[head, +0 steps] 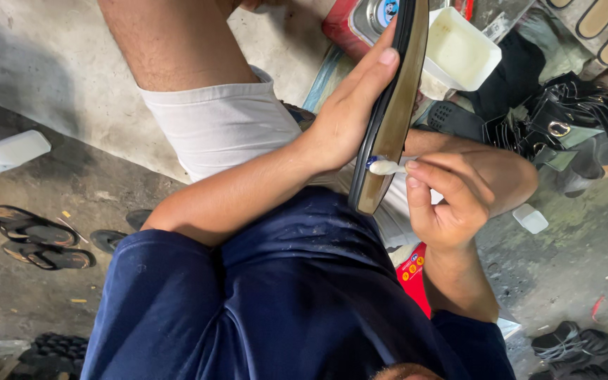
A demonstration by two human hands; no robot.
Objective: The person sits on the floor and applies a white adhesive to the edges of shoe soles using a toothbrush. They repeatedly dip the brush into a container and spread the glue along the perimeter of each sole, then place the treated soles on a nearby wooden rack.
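over a concrete workshop floor (72, 84), the right hand (459, 193) pinches a small white-tipped brush (387, 166) between thumb and curled fingers (431, 184), its tip touching the edge of a shoe sole (392, 105) near the lower end. the left hand (350, 116) has its fingers stretched flat along the sole's side, palm clasping it, so the sole stands on edge with its long axis running from the lap up and away from the person. the brush meets it crosswise from the right, and the right hand is the nearer one to that lower end. a navy shirt (297, 295) and pale shorts (219, 127) fill the foreground. beyond the sole sits a white plastic tub (462, 49), with black sandals (564, 127) piled to the right and a pair of worn flip-flops (36, 236) lying well apart on the left.
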